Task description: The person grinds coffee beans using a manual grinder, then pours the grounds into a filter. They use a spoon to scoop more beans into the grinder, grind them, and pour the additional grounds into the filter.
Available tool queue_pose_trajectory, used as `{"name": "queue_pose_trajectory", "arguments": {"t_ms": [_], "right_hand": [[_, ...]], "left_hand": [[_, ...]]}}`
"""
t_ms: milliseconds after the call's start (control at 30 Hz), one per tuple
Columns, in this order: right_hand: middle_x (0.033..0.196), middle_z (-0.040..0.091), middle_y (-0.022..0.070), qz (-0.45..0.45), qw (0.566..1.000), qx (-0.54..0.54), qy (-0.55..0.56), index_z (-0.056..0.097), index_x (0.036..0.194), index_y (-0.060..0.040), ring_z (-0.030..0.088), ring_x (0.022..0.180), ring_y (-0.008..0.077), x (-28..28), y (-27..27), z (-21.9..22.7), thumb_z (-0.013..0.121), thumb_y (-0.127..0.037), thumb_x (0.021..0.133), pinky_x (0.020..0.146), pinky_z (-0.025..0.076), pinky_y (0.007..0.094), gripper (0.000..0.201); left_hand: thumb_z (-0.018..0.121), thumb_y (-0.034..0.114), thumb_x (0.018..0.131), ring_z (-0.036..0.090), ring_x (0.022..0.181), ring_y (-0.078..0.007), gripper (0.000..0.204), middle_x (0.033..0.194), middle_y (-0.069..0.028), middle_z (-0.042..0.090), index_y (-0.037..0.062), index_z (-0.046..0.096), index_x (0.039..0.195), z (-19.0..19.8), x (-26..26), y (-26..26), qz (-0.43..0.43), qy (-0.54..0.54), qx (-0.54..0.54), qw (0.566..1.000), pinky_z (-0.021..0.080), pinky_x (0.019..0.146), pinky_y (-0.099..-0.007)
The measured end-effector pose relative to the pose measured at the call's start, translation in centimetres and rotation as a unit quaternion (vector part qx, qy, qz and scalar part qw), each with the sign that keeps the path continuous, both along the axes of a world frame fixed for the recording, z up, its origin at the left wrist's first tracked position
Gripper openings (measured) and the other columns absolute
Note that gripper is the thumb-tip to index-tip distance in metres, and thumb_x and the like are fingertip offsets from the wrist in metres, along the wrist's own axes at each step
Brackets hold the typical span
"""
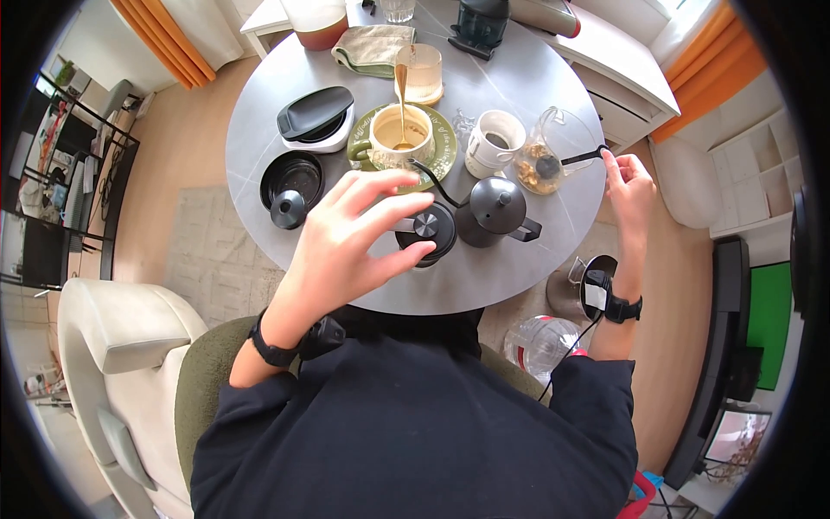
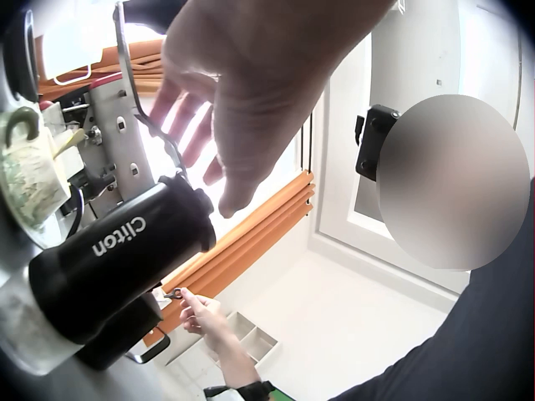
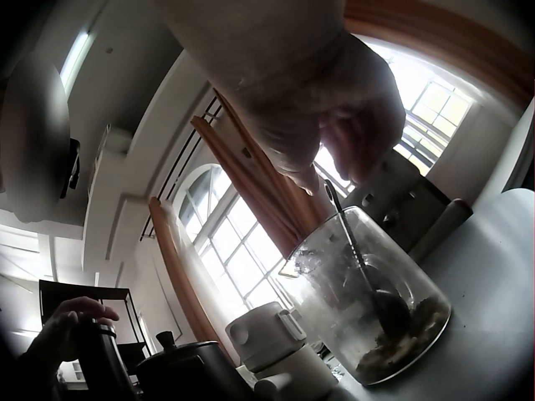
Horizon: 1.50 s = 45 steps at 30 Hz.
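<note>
My left hand (image 1: 346, 235) spreads its fingers and thumb around the top of a black grinder (image 1: 429, 238); whether it touches is unclear. In the left wrist view this hand (image 2: 251, 83) is beside the grinder's (image 2: 125, 255) metal crank (image 2: 134, 79). My right hand (image 1: 634, 192) pinches the handle end of a dark spoon (image 1: 581, 158). The spoon leans in a glass jug (image 1: 564, 130) with brownish clumps at its bottom, as the right wrist view shows below the hand (image 3: 334, 109). A black gooseneck kettle (image 1: 494, 210) stands right of the grinder.
A cup (image 1: 400, 138) with a gold spoon sits on a green plate (image 1: 446, 156), a white mug (image 1: 494, 143) to its right. Black dishes (image 1: 292, 179) and a lidded container (image 1: 316, 117) lie left. Behind are a ribbed glass (image 1: 421, 73), cloth (image 1: 372, 49) and jug of reddish liquid (image 1: 317, 22).
</note>
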State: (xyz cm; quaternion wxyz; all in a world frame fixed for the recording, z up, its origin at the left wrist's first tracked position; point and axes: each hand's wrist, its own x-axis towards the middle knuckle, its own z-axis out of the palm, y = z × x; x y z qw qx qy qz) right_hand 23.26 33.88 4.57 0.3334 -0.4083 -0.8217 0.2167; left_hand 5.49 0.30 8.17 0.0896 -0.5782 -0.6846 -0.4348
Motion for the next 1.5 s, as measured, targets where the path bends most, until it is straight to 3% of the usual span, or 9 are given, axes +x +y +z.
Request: {"name": "queue_pose_trajectory", "arguments": {"t_ms": [100,200,267,467,700,900,1167,1367,1500], "right_hand": [[0.06,0.061,0.0034,0.006,0.999,0.046,0.015,0.063,0.079,-0.0026,0.056,0.054,0.0074,0.7,-2.2,1.8,0.068,-0.03,0.088,0.051,0.043,0.0238,0.029],[0.063,0.062,0.0036,0.096,0.995,0.037,0.012,0.064,0.082,-0.0021,0.056,0.056,0.0069,-0.3,-6.1,5.6,0.068,-0.021,0.087,0.052,0.043,0.0231,0.02],[0.066,0.063,0.0041,0.204,0.977,0.057,-0.006,0.065,0.084,-0.0019,0.057,0.057,0.0068,-1.8,-8.9,7.8,0.068,-0.017,0.086,0.052,0.043,0.0232,0.015],[0.099,0.063,0.0064,0.58,0.788,0.185,-0.09,0.066,0.098,-0.0079,0.064,0.08,0.0242,-10.1,-16.2,11.1,0.07,-0.005,0.074,0.067,0.052,0.0324,0.024],[0.115,0.059,0.0032,0.723,0.6,0.281,-0.197,0.063,0.111,-0.0126,0.063,0.095,0.0214,-18.0,-23.0,9.4,0.066,-0.012,0.079,0.072,0.055,0.0341,0.032],[0.106,0.064,0.0045,0.67,0.704,0.216,-0.093,0.066,0.107,-0.0113,0.064,0.09,0.029,-21.1,-18.6,7.7,0.069,-0.011,0.077,0.075,0.053,0.0383,0.03],[0.089,0.062,0.0116,0.526,0.819,0.08,-0.215,0.067,0.105,-0.0067,0.06,0.08,0.0294,-12.3,-9.2,9.9,0.073,-0.012,0.074,0.071,0.049,0.0368,0.032],[0.094,0.06,0.0068,0.519,0.816,0.033,-0.25,0.069,0.102,-0.0126,0.063,0.075,0.0244,-2.0,-14.6,11.6,0.077,-0.002,0.063,0.067,0.054,0.0336,0.041],[0.086,0.052,0.0055,0.647,0.703,0.096,-0.278,0.062,0.102,-0.0085,0.059,0.064,0.0194,-1.7,-20.9,12.4,0.068,-0.009,0.069,0.055,0.05,0.0313,0.034]], "left_hand": [[0.081,0.016,0.066,0.059,0.062,-0.0228,0.02,0.076,-0.0048,0.064,0.0066,0.066,0.076,-0.3,0.2,-2.9,-0.008,0.025,0.064,0.998,0.048,0.057,-0.029],[0.081,0.019,0.069,0.059,0.06,-0.0224,0.022,0.073,-0.0065,0.063,0.005,0.063,0.069,-2.3,1.2,-5.4,-0.012,-0.093,-0.131,0.987,0.048,0.055,-0.0295],[0.082,0.018,0.069,0.064,0.074,-0.0217,0.031,0.082,-0.0109,0.066,0.0012,0.065,0.089,-4.7,0.9,-5.2,0.019,-0.144,-0.205,0.968,0.051,0.067,-0.0314],[0.079,0.034,0.072,0.061,0.104,-0.0327,0.064,0.112,-0.019,0.063,0.0008,0.055,0.121,-6.5,-0.1,-1.3,-0.067,-0.241,-0.168,0.954,0.048,0.09,-0.039],[0.08,0.029,0.073,0.052,0.118,-0.0291,0.061,0.122,-0.0159,0.059,0.0042,0.055,0.123,-7.3,-1.1,0.0,-0.136,-0.266,-0.212,0.931,0.04,0.1,-0.0394],[0.081,0.013,0.071,0.064,0.079,-0.0188,0.039,0.087,-0.0057,0.069,0.0017,0.06,0.101,-7.1,-2.3,-0.9,-0.124,-0.323,-0.176,0.922,0.05,0.078,-0.033],[0.081,0.011,0.07,0.062,0.078,-0.0141,0.042,0.09,-0.008,0.068,0.0016,0.059,0.104,-6.7,-2.9,-1.7,-0.123,-0.326,-0.136,0.927,0.052,0.072,-0.031],[0.081,0.012,0.069,0.065,0.078,-0.0188,0.045,0.09,-0.0096,0.068,0.0025,0.06,0.107,-6.8,-3.2,-1.9,-0.108,-0.334,-0.153,0.924,0.053,0.074,-0.0336],[0.081,0.011,0.067,0.066,0.079,-0.021,0.046,0.09,-0.0116,0.068,0.0023,0.06,0.107,-6.8,-3.7,-1.7,-0.119,-0.284,-0.128,0.943,0.052,0.075,-0.034]]}}
